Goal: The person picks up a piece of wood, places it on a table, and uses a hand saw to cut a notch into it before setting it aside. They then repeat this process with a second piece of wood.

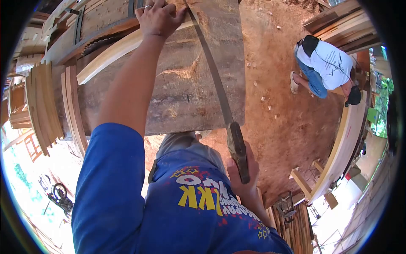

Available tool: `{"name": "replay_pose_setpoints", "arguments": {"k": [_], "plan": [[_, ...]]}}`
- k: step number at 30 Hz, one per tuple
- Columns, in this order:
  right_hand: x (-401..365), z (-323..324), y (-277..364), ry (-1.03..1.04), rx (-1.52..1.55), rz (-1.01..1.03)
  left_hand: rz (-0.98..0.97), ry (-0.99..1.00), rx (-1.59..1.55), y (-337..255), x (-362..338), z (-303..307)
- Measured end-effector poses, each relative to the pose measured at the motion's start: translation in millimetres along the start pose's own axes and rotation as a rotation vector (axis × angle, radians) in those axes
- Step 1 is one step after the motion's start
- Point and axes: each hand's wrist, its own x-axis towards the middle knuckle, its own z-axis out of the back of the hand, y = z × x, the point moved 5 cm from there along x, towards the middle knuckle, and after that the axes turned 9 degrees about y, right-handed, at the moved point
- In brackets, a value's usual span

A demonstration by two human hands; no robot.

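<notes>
My right hand (246, 169) is closed around the dark wooden handle of a handsaw (215, 80). The saw's long, narrow blade runs forward across the worn workbench (186, 93) to the top of the view, crossing the end of a pale wooden strip (111, 55). At the top, my left hand (159, 17), with a ring on one finger, has its fingers bent over the strip close to the blade. Its fingertips are partly hidden, and the cut edge cannot be made out.
Stacked boards (42, 106) stand at the left of the bench. On the right, a person in a white shirt (330, 63) bends over a long pale beam (344, 144). Small wood offcuts lie on the reddish dirt floor (283, 127). More planks (347, 25) are piled at the upper right.
</notes>
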Motion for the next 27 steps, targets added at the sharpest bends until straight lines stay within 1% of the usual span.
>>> {"name": "replay_pose_setpoints", "arguments": {"k": [1, 2, 3, 5, 7, 9, 10, 11, 13, 15, 17, 19, 20, 21, 23, 25, 27], "plan": [[8.8, -2.6, 2.9, 0.002, 0.021, -0.011, -0.003, -0.019, -0.007, 1.3, 1.3, 0.7], [29.9, -6.4, 3.3, -0.017, 0.063, 0.031, -0.009, -0.036, -0.017, 1.3, 0.8, -0.3], [59.2, -10.2, 4.1, -0.035, 0.104, 0.070, -0.014, -0.049, -0.028, 0.6, -0.7, -1.0], [122.6, -18.5, 13.2, -0.054, 0.111, 0.063, -0.006, -0.019, -0.015, 0.0, 0.9, -0.8], [179.2, -21.8, 31.7, -0.032, 0.078, 0.149, 0.003, -0.009, -0.012, 0.2, 0.1, 0.5], [188.4, -21.0, 47.8, -0.041, 0.038, 0.144, 0.008, -0.023, -0.026, -0.6, 0.4, 2.1], [186.5, -18.8, 52.0, -0.049, 0.016, 0.139, 0.009, -0.016, -0.019, -2.6, 0.4, 4.2], [175.8, -18.5, 41.0, -0.063, 0.022, 0.183, 0.015, -0.009, -0.013, -3.9, 0.0, 6.1], [128.8, -19.1, 3.4, -0.084, 0.029, 0.269, 0.018, 0.008, -0.023, -4.3, 0.1, 6.1], [58.8, -16.7, -10.6, -0.037, 0.196, 0.047, 0.007, 0.033, -0.045, -0.8, 0.5, 2.4], [2.5, -8.4, -26.0, -0.014, 0.043, -0.021, -0.007, -0.007, -0.048, -1.6, -0.1, 4.9], [-24.4, -4.4, -25.4, -0.014, -0.007, -0.044, -0.012, -0.035, -0.046, -1.0, -2.5, 4.0], [-26.3, -4.4, -23.6, -0.022, -0.031, -0.052, -0.008, -0.049, -0.048, -1.3, -3.2, 1.6], [-11.7, -5.8, -21.3, -0.038, -0.013, 0.008, -0.003, -0.069, -0.051, -0.3, -0.5, 1.0], [41.3, -10.7, -16.2, -0.070, 0.021, 0.120, -0.013, -0.078, -0.050, 1.2, 1.2, 2.2], [115.5, -18.0, -2.8, -0.058, 0.145, 0.069, -0.011, -0.062, -0.047, -1.5, -0.5, 1.7], [177.9, -23.4, 15.5, -0.083, 0.146, 0.167, 0.000, -0.030, -0.033, -3.1, 0.6, 3.9]]}}
